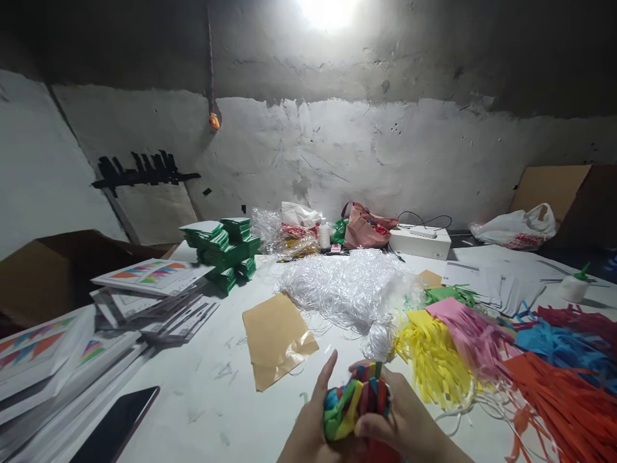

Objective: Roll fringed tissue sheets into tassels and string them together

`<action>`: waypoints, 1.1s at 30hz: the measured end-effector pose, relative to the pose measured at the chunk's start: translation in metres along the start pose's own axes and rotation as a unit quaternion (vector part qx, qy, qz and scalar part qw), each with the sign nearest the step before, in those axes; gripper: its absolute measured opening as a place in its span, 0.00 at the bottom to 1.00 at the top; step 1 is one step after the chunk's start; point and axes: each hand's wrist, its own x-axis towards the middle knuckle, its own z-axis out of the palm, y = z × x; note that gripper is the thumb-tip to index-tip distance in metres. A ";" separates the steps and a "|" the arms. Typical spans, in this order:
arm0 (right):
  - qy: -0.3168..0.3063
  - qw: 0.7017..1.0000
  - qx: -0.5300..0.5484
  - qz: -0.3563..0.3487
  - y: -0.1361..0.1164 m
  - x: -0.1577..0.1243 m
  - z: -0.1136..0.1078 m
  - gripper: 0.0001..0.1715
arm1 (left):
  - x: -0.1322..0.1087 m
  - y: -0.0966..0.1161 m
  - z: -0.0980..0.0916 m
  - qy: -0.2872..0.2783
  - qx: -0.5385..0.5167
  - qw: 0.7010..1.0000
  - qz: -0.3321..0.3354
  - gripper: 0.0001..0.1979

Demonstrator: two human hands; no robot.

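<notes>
At the near edge of the table I hold a compact bundle of coloured strips (354, 402), green, yellow, blue and red, between both hands. My left hand (313, 418) cups its left side, thumb stretched upward. The fingers of my right hand (398, 415) wrap its right side, with the thumb pressed across the front. Some red material hangs below the right hand. Fringed strips in yellow (429, 360), pink (472, 334), blue (559, 350) and orange-red (563, 405) lie to the right. A brown paper piece (274, 337) with shiny tape lies ahead of the left hand.
A tangled heap of white string (342, 283) covers the table's middle. Stacked green bundles (226, 251), printed packs (154, 280) and a phone (118, 424) lie left. Behind stand a pink bag (364, 228) and a white box (419, 242). A glue bottle (574, 287) stands right.
</notes>
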 end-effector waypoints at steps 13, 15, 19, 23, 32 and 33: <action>0.059 0.990 -0.130 -0.013 0.019 0.000 0.008 0.24 | -0.028 0.046 -0.043 0.000 0.167 0.982 0.088 0.54; 0.021 0.999 -0.046 0.003 0.013 0.000 0.011 0.22 | -0.015 0.034 -0.024 -0.059 0.080 0.989 0.113 0.61; 0.037 0.997 0.057 0.033 0.001 -0.003 0.014 0.18 | 0.000 -0.005 0.014 -0.102 -0.203 0.971 0.071 0.68; 0.107 0.994 -0.018 0.004 0.006 -0.003 0.013 0.20 | -0.007 -0.025 0.032 -0.046 -0.351 0.935 0.026 0.67; 0.126 0.988 -0.087 -0.023 0.008 0.007 0.022 0.23 | -0.022 -0.022 0.027 0.013 -0.147 0.986 -0.071 0.38; 0.126 0.985 -0.111 -0.032 0.008 0.008 0.023 0.23 | -0.023 -0.022 0.025 0.023 -0.088 0.991 -0.097 0.32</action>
